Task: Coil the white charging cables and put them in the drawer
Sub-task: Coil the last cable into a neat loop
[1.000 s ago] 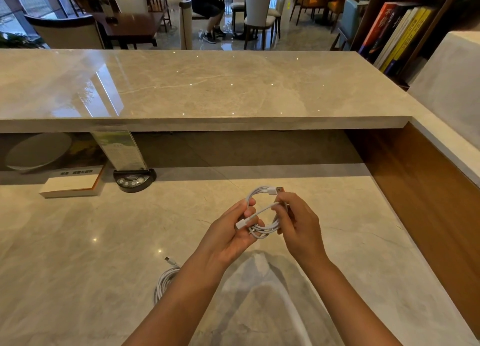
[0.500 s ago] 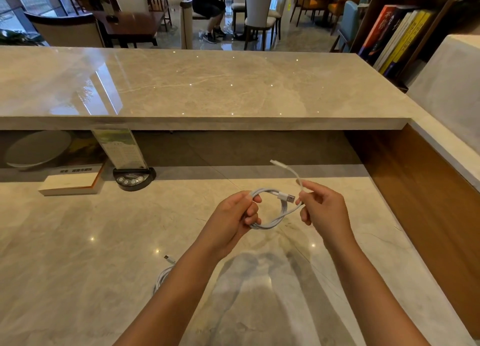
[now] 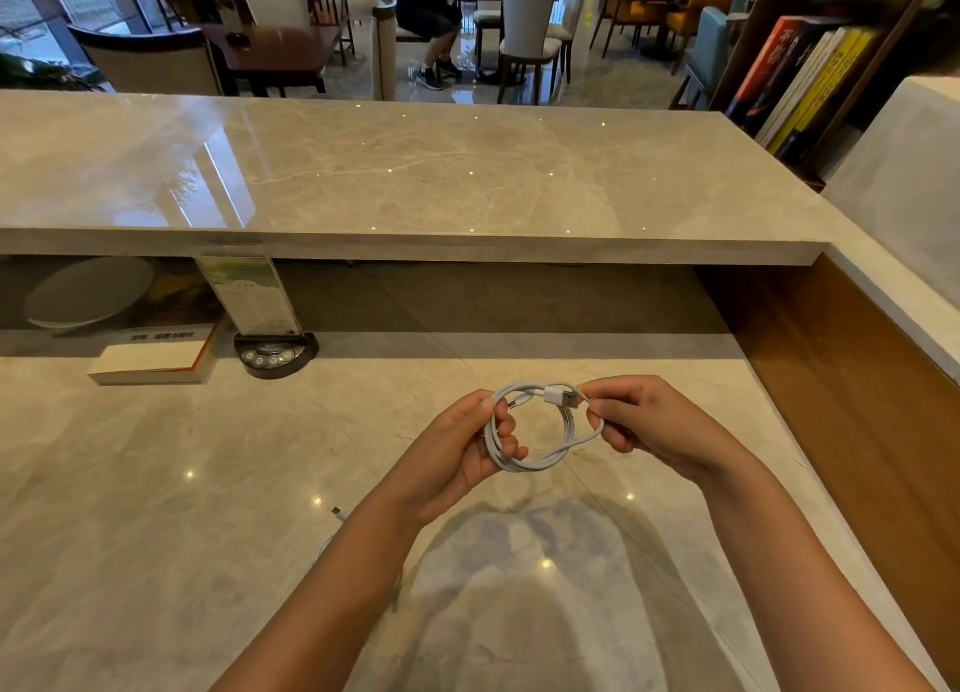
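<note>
Holding a smooth white charging cable [image 3: 540, 457], wound into a round coil, above the glossy veined marble worktop [image 3: 156, 483]. Left hand [image 3: 457, 457] gripping the coil's left side; right hand [image 3: 649, 426] pinching the strand beside the metal-tipped plug [image 3: 563, 397].

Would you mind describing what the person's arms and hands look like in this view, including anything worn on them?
Both forearms enter from the bottom of the frame and are bare as far as the view shows: no sleeves or cuffs. The left hand and right hand are gloveless, and no watch, bracelet or ring shows on the wrists or fingers facing the camera. No markings are visible either. The upper arms are out of frame.
</note>
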